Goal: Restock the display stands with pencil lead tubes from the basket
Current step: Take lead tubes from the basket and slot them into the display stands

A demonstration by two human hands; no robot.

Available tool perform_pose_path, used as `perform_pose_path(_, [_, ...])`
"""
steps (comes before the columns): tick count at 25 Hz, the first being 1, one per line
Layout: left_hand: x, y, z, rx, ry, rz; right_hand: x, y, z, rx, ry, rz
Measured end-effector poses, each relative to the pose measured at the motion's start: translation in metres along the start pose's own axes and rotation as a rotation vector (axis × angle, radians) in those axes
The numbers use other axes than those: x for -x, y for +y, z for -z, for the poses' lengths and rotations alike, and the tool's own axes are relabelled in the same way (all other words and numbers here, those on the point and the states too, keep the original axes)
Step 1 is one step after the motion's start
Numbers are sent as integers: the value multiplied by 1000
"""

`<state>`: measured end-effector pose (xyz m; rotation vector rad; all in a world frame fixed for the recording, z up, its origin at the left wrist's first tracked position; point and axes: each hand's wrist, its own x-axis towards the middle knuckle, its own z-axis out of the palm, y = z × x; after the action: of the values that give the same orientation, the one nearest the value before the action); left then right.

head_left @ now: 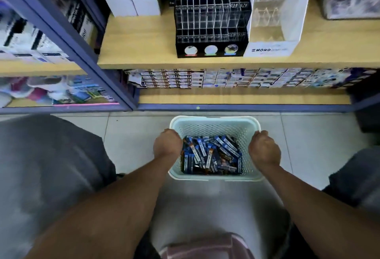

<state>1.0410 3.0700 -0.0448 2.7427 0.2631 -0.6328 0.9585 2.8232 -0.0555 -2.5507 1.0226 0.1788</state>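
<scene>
Pale-mint plastic basket [214, 122] on floor tiles, gripped both sides: left hand [167, 144] curled over left rim, right hand [264, 149] curled over right rim, neither holding any tube. Pencil lead tubes [211, 154] heaped loose inside basket between the two hands, blue and dark packs, long axes mixed (mostly running near-to-far, some slanted). Tubes just inboard of each hand, about equally close to both. Beyond basket, low shelf [242, 98] stacked with small boxes [226, 78]. Higher and farther, wooden shelf [144, 48] carrying black display stand [211, 30], slotted rows, lower rows looking largely empty (glare, hard to tell). White MONO stand [273, 32] touching its right side, clear pockets apparently bare too. Stands straight ahead and up from basket, well apart from hands. Likely step: positioning basket before picking; restock apparently not begun. Next needs one hand off rim, into heap, pinch on a single tube, reach up and forward.
</scene>
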Motion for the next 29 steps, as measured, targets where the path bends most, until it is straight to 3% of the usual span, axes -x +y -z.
perform_pose_path(4, [-2, 13, 6, 21, -91, 81, -5, -2, 2, -21, -103, -90])
perform_pose_path(8, [11, 16, 20, 7, -147, 34, 0, -5, 15, 9, -181, -70])
perform_pose_path(12, [32, 37, 53, -104, 26, -171, 13, -21, 40, 109, -1, 251])
perform_pose_path(16, [60, 59, 54, -96, 110, -363, 29, -32, 58, 63, -92, 432])
perform_pose_path(21, [73, 64, 44, -95, 37, -438, 39, -46, 63, 112, -238, 455])
perform_pose_path(29, [47, 80, 24, -180, -156, -436, 27, -55, 35, 147, -314, 392])
